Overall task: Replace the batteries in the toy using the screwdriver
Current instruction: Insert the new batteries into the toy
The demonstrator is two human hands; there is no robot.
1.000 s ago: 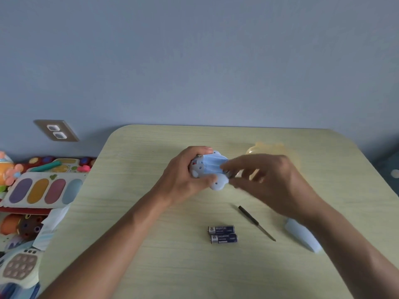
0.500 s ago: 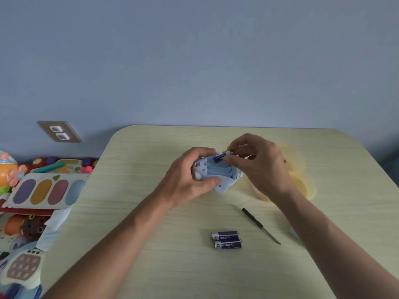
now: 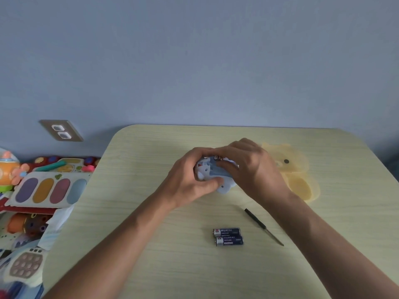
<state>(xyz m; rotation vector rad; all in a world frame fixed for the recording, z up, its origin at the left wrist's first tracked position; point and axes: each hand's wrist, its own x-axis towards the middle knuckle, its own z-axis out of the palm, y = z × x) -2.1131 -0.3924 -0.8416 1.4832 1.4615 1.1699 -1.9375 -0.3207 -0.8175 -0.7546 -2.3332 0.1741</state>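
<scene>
Dark-jacketed batteries (image 3: pixel 228 236), two of them, side by side on the pale wood-grain table (image 3: pixel 151 244) nearest the viewer, probably parked within easy reach as either the spent pair or the spares; impossible to say which. Just right of them, a slim black screwdriver (image 3: pixel 263 226) lying loose at a slant, tip toward the near edge, laid aside unused for this step. Further back, off the tabletop, the pale blue toy (image 3: pixel 213 174) cradled underside-up by the left hand (image 3: pixel 190 180), fingers wrapped over its far side and thumb clamped under the near edge, seemingly to steady the open battery bay. Over it, the right hand (image 3: pixel 252 169), fingertips bunched down into the bay on what looks like a battery end (image 3: pixel 216 157), judged to be seating or prising a cell. Most of the bay hidden under those fingers; cell polarity and count unreadable. Behind the right wrist, a translucent yellow bear-shaped piece (image 3: pixel 295 169), half covered, purpose unclear. Off the left edge, a heap of bright toys (image 3: pixel 45 186), partly cropped.
</scene>
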